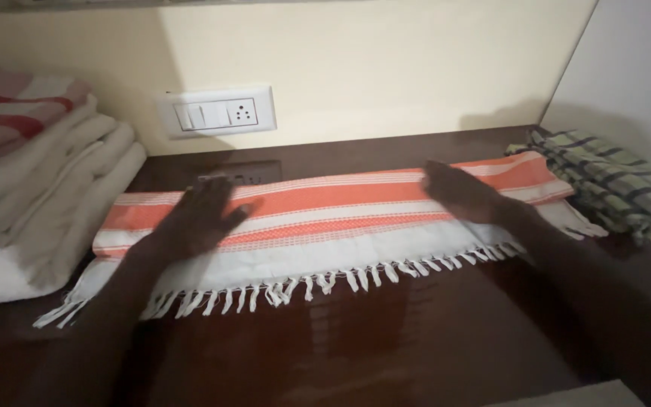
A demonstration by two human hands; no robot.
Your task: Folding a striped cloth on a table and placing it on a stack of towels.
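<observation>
A long folded towel (pixel 333 218), orange and white striped with a white fringe along its near edge, lies flat across a dark wooden surface (pixel 386 339). My left hand (pixel 201 215) rests palm down on its left part, fingers spread. Flat on the towel's right part lies my right hand (pixel 465 194), fingers pointing left. Neither hand grips the cloth.
A stack of folded white and red-striped cloths (pixel 32 173) stands at the left. At the right lies a crumpled green checked cloth (pixel 604 185). A white switch plate with a socket (pixel 216 111) is on the cream back wall. A white side wall closes the right.
</observation>
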